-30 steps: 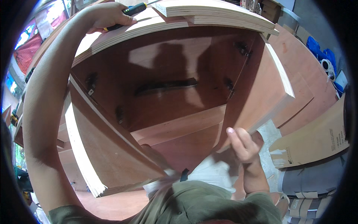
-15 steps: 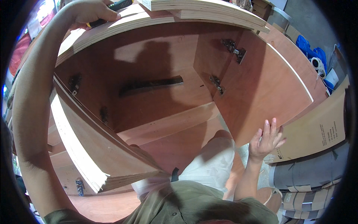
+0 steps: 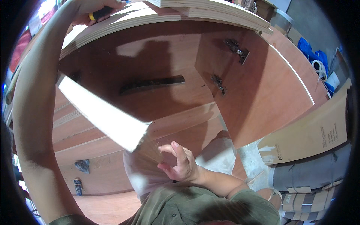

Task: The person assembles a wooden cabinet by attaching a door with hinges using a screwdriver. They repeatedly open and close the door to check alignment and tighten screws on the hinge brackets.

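A reddish-brown wooden cabinet [image 3: 176, 95] stands before me, both doors swung out. My left hand [image 3: 95, 14] rests at its top left, closed around a tool with a black and yellow handle [image 3: 102, 14]; the tool's working end is hidden. Over my lap, my right hand [image 3: 182, 161] has its thumb and fingers curved but apart, right at the near corner of the left door [image 3: 107, 114]. Whether the fingertips touch that door I cannot tell. The right door [image 3: 258, 90] hangs on two metal hinges [image 3: 237, 50], with no hand on it.
A dark strip [image 3: 152, 84] lies inside the cabinet. Plywood boards [image 3: 213, 13] are stacked on top. To the right are a cardboard sheet [image 3: 311, 131], a grey wrapped roll [image 3: 307, 176] and blue material [image 3: 313, 50]. Small dark plastic-wrapped pieces [image 3: 82, 165] sit at lower left.
My right hand has left the right door's lower edge and moved left to the left door's corner. The left door has swung inward. My left hand has shifted slightly with the tool.
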A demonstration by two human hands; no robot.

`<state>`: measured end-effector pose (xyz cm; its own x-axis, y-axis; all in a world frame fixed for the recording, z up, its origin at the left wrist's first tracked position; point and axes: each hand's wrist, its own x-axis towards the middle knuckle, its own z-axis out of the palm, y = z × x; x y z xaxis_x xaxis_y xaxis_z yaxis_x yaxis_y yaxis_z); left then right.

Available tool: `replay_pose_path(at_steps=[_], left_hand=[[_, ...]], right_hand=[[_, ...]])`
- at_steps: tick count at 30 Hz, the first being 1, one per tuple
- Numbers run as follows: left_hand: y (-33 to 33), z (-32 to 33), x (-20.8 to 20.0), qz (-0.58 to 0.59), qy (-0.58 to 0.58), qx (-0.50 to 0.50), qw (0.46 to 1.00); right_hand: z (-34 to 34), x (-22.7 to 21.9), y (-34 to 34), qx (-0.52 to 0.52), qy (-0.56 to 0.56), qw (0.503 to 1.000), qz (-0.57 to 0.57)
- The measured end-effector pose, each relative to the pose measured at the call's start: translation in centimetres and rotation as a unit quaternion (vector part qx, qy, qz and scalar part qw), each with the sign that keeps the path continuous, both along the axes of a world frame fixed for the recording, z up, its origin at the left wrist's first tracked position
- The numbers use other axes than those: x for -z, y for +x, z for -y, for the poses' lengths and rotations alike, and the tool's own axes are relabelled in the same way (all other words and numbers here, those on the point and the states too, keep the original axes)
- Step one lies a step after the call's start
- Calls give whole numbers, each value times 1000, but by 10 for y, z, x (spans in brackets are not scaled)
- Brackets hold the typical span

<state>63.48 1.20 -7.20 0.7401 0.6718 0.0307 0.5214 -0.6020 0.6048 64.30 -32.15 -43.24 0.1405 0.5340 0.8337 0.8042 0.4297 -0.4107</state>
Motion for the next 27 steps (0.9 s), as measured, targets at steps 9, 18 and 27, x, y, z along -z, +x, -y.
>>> replay_pose_path(at_steps=[9,18,27], left_hand=[[-25,-3,-3,95,-108,60,988],[-20,-7,11,132,-99,88,982],[-21,-4,16,154,-47,105,981]], right_hand=[[-26,10,42,78,6,996,30],[-52,10,61,145,-89,985,-6],[-79,19,80,164,-87,982,-23]])
